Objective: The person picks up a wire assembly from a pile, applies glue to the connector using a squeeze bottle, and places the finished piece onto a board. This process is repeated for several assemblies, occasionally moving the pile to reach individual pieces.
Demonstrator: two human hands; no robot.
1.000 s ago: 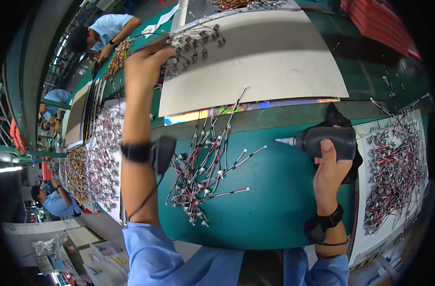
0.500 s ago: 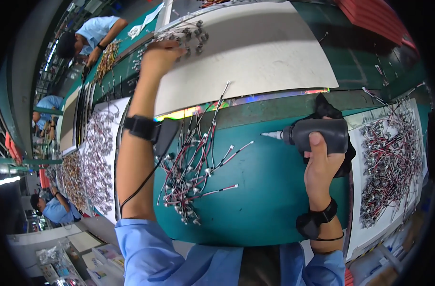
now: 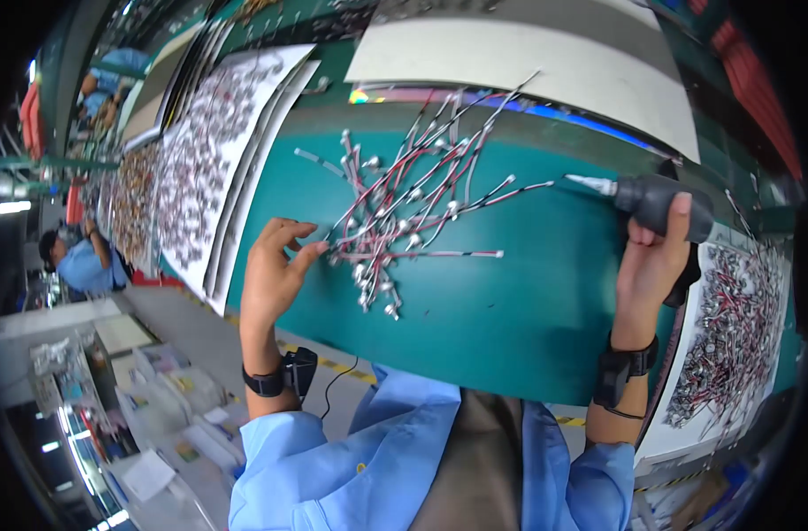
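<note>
On the green work surface (image 3: 510, 319) lies a loose pile of wire leads (image 3: 395, 208), red, black and white, with small metal parts on their lower ends. My left hand (image 3: 275, 270) is at the pile's left edge, thumb and forefinger apart and their tips close to the leads; no lead shows clearly between them. In my right hand (image 3: 651, 265) is a dark grey squeeze bottle (image 3: 662, 208), lying nearly level. Its pale, tapered nozzle points left, close to the white end of one long lead. Behind that hand is a black cloth (image 3: 684, 281), partly hidden.
White sheets crowded with similar leads flank me, a stack (image 3: 275, 106) at left and a board (image 3: 669, 434) at right. A pale board (image 3: 528, 62) lies beyond the pile. A person (image 3: 90, 257) in blue sits far left, near plastic bins (image 3: 169, 376).
My left hand has come back from the far leads on the pale board to the near pile. More leads lie spread there. My right hand still holds the bottle; the view has shifted.
</note>
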